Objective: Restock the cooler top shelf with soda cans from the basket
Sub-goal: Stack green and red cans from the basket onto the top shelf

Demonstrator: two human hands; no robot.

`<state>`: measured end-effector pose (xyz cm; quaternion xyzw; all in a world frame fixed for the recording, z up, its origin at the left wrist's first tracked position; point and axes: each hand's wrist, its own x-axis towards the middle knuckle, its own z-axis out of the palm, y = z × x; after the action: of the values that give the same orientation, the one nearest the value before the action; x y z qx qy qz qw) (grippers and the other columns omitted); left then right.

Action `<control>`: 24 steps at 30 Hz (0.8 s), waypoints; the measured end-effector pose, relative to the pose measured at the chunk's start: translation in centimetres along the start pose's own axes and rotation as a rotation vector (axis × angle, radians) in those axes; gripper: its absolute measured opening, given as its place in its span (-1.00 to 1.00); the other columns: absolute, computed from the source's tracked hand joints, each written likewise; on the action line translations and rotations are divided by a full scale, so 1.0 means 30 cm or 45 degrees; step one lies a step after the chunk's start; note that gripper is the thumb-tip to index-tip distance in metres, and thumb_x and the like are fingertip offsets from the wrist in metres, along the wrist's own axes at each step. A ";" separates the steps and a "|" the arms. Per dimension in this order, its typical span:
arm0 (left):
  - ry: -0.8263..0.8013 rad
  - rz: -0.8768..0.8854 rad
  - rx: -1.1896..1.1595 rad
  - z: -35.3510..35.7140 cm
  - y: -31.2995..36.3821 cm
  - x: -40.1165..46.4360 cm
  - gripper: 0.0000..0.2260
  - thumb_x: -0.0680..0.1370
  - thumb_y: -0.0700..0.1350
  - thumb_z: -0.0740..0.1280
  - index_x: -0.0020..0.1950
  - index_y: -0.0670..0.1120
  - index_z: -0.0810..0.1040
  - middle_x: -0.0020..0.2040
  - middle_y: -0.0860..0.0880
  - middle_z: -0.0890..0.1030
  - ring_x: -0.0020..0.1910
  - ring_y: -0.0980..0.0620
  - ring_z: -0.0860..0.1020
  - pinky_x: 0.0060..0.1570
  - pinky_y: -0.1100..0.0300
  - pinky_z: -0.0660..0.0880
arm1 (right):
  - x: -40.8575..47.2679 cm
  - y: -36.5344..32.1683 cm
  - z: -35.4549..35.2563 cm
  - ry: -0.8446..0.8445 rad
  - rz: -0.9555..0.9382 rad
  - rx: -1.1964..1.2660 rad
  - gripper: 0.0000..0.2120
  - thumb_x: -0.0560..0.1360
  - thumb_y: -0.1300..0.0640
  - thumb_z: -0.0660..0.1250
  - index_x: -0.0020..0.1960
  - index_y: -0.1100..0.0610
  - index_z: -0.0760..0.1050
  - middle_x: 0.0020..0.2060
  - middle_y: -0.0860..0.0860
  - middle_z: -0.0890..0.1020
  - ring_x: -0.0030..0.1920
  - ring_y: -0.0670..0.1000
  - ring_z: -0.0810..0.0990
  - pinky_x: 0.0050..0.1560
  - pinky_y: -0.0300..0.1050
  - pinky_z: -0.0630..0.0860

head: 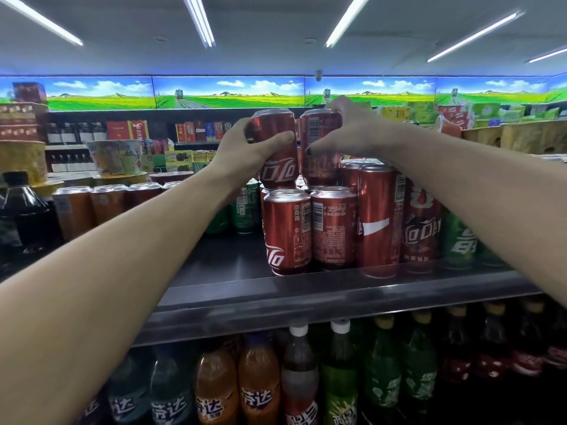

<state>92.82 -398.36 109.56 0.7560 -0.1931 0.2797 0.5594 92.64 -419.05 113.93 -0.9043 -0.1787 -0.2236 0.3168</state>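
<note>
Looking out over the shop, I saw long ceiling lights (196, 19) above a painted landscape band (227, 93) that ran along the far wall, with shelves of boxes (127, 130) beneath it. Closer in, the dark cooler top shelf (233, 271) crossed the view, and under it stood a row of bottles (257, 391), orange, green and dark. On that shelf, two short red cans (287, 231) stood side by side at the front edge, with taller red cans (379, 222) just to their right, green cans (245, 207) behind to the left, and brown-orange cans (92, 207) farther left. I could not see any basket.

My left hand (242, 151) gripped a red soda can (276, 148), thumb curled across its front, held upright above the front left short can. My right hand (346, 130) clasped a second red can (320, 148) from its top and side, thumb on the front, just beside the first can. I could not tell whether either held can touched the ones below.
</note>
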 end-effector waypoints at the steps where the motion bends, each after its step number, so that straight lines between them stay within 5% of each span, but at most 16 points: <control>1: -0.010 0.007 0.017 -0.002 0.004 -0.003 -0.47 0.46 0.12 0.57 0.32 -0.08 0.55 0.17 -0.04 0.66 0.14 -0.01 0.66 0.19 -0.02 0.63 | 0.000 0.000 0.001 0.002 0.002 -0.008 -0.24 0.43 -0.02 0.56 0.49 0.09 0.27 0.13 0.07 0.57 0.14 0.09 0.58 0.06 -0.04 0.51; 4: -0.015 0.025 0.028 0.004 0.008 -0.010 -0.37 0.37 0.20 0.59 0.33 -0.07 0.57 0.18 -0.04 0.68 0.15 -0.02 0.68 0.20 -0.07 0.64 | 0.001 0.002 0.003 0.007 0.003 -0.028 -0.20 0.41 -0.04 0.56 0.51 0.08 0.24 0.19 0.08 0.54 0.18 0.12 0.55 0.11 0.01 0.49; 8: -0.012 0.000 0.013 0.021 0.009 -0.003 -0.53 0.49 0.06 0.57 0.30 -0.11 0.55 0.15 -0.06 0.67 0.11 -0.04 0.69 0.18 -0.08 0.65 | 0.003 0.003 0.005 0.007 0.014 -0.039 -0.17 0.39 -0.04 0.55 0.53 0.07 0.23 0.27 0.11 0.52 0.24 0.15 0.53 0.17 0.05 0.50; 24: -0.047 -0.048 0.002 0.027 0.026 -0.016 -0.64 0.51 0.05 0.55 0.19 -0.07 0.55 0.12 -0.07 0.68 0.07 -0.01 0.70 0.16 0.00 0.66 | 0.013 -0.007 0.002 -0.027 0.089 -0.072 -0.03 0.38 -0.10 0.59 0.56 0.18 0.12 0.31 0.15 0.50 0.29 0.18 0.52 0.28 0.17 0.52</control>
<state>92.14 -399.38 109.67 0.7650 -0.1888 0.2554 0.5604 92.89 -418.80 114.18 -0.9209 -0.1440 -0.2079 0.2967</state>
